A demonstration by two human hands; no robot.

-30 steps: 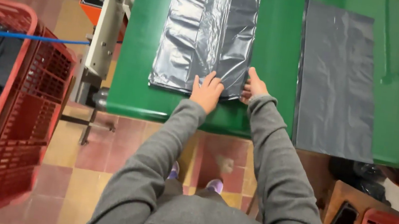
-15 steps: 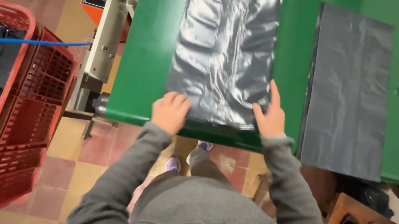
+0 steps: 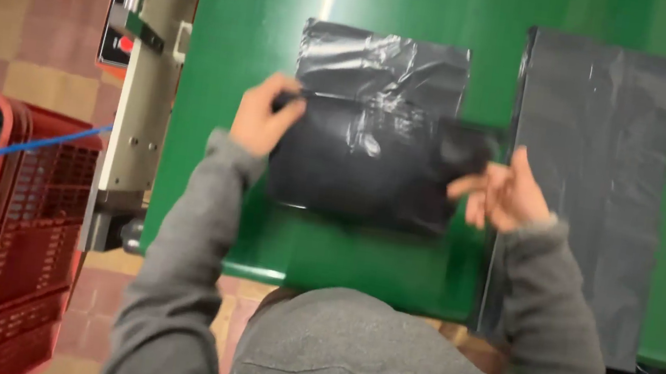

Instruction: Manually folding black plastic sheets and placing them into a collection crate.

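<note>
**Bag held mid-fold on table**

The bag lay on the green table, its near part doubled over the far part. The left hand pinched the fold's left corner; the right hand gripped its right edge, blurred. A flat stack lay just beside. A red crate stood left.

Free room on the green counter

Bare counter lies left of the folded black bag; a flat bag stack fills the right, a metal rail bounds the left.
</note>
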